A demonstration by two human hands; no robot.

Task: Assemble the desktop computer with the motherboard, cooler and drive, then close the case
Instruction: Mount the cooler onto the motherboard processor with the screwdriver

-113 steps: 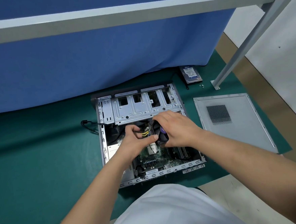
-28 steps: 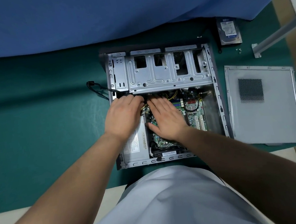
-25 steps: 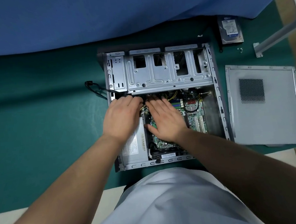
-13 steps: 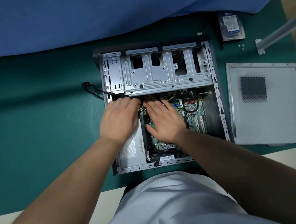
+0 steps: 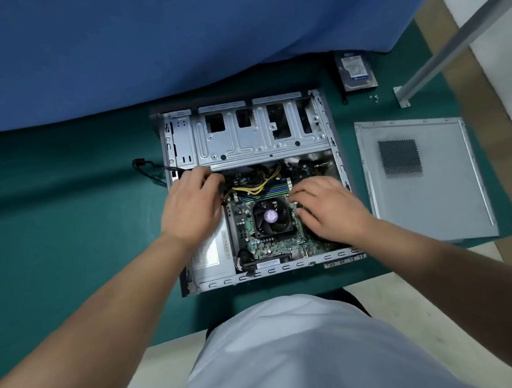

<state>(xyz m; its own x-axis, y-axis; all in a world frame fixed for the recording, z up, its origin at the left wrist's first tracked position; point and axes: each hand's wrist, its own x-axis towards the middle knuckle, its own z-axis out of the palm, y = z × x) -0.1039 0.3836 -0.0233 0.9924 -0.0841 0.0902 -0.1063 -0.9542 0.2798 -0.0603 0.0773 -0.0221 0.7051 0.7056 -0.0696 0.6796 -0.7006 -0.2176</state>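
The open computer case (image 5: 191,277) lies flat on the green mat. Inside it sits the green motherboard (image 5: 270,247) with the black cooler fan (image 5: 270,217) in full view at its middle. My left hand (image 5: 192,204) rests over the top end of the silver power supply (image 5: 210,254), its fingers reaching the cables below the drive cage (image 5: 245,140). My right hand (image 5: 328,210) lies flat on the board's right part, fingers pointing left at the cooler. The hard drive (image 5: 355,70) lies outside, behind the case to the right.
The grey side panel (image 5: 423,179) lies flat to the right of the case. Small screws (image 5: 373,97) sit near a metal frame foot (image 5: 402,98). A black cable (image 5: 144,168) loops out left of the case. A blue curtain (image 5: 177,41) hangs behind.
My right hand slid to the right off the cooler, so the fan now shows. My left hand stayed at the cables by the power supply. The view shifted slightly.
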